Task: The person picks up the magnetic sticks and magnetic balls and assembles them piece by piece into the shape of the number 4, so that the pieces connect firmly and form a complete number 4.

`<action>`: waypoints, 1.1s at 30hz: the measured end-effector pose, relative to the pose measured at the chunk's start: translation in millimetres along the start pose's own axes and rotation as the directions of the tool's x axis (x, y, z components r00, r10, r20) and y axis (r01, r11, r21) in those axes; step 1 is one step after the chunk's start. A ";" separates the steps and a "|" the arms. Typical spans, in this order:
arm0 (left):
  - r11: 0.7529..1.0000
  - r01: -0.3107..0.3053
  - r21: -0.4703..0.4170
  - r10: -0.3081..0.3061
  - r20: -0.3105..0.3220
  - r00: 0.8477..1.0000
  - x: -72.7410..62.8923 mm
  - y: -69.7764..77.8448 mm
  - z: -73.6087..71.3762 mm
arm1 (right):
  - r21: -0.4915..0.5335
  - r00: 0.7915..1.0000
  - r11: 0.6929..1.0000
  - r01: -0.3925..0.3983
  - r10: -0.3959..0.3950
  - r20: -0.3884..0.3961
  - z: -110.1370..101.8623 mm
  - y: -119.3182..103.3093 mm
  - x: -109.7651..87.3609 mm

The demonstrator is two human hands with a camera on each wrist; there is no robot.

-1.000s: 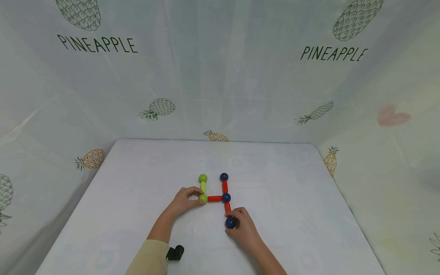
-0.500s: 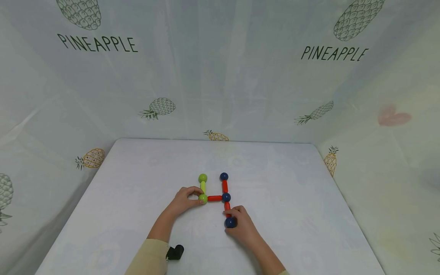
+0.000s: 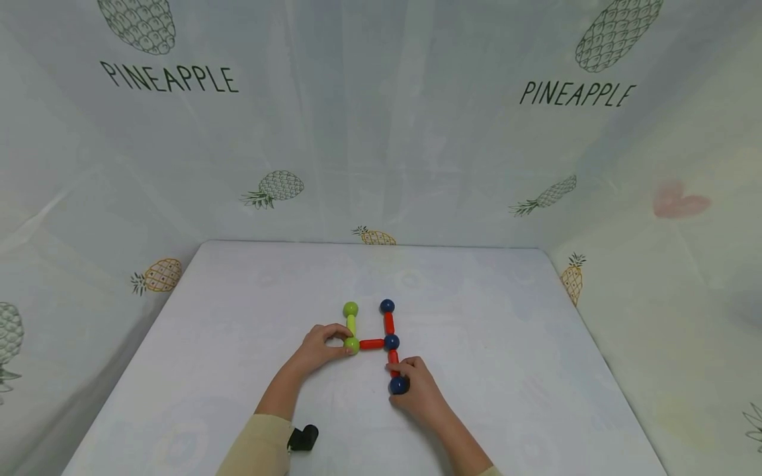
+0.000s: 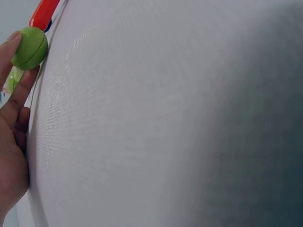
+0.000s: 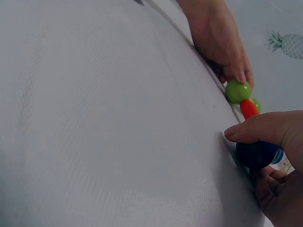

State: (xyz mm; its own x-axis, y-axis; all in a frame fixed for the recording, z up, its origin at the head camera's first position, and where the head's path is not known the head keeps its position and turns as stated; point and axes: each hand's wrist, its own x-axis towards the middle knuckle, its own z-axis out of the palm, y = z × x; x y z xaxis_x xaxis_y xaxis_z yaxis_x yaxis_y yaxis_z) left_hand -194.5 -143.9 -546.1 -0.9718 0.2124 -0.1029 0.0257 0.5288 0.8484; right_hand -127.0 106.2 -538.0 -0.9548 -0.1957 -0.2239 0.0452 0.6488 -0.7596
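A ball-and-rod toy structure lies on the white table. My left hand point(image 3: 321, 347) pinches its near green ball point(image 4: 31, 48) between thumb and fingers. A light green rod point(image 3: 351, 325) runs from that ball to a far green ball point(image 3: 350, 309). From the pinched ball a red rod point(image 3: 372, 344) leads right to the middle blue ball point(image 3: 391, 342). Another red rod point(image 3: 389, 323) joins this to the far blue ball point(image 3: 387, 305). My right hand point(image 3: 421, 395) holds the near blue ball point(image 5: 255, 153), with fingers also over the red rod point(image 3: 393, 357) above it.
A black heart-shaped piece point(image 3: 304, 437) shows beside the left sleeve point(image 3: 262, 443). The white table point(image 3: 488, 317) spreads around the structure. Behind it and at the sides hangs a pale cloth point(image 3: 369, 119) printed with pineapples.
My right hand's fingers have shifted slightly left along the red rod, and the near blue ball has moved a hair left. The left hand keeps its grip in place.
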 end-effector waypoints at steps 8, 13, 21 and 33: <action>1.000 -0.003 -0.008 0.003 0.004 1.000 -0.6 -0.7 0.1 | 0.017 1.000 1.000 0.008 -0.008 -0.018 2.1 3.2 -1.9; 1.000 0.000 -0.016 0.000 -0.003 1.000 -0.1 -2.3 1.0 | 0.013 0.999 0.999 0.033 -0.033 -0.019 2.9 3.2 -1.7; 1.000 -0.003 -0.006 0.003 -0.008 1.000 -0.3 -1.1 2.2 | -0.013 0.999 0.999 0.041 -0.041 0.010 0.8 -2.8 -2.0; 1.000 0.003 0.016 -0.003 -0.008 1.000 -2.1 0.6 0.7 | -0.018 0.998 0.999 0.047 -0.046 0.052 -6.5 -7.0 1.9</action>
State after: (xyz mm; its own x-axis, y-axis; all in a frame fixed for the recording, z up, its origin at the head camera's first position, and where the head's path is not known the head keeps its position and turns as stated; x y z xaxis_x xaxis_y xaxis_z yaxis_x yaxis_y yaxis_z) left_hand -192.2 -143.5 -545.8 -0.9736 0.2045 -0.1016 0.0263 0.5425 0.8396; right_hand -131.0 106.1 -529.1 -0.9391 -0.2637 -0.2202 -0.0054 0.6521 -0.7581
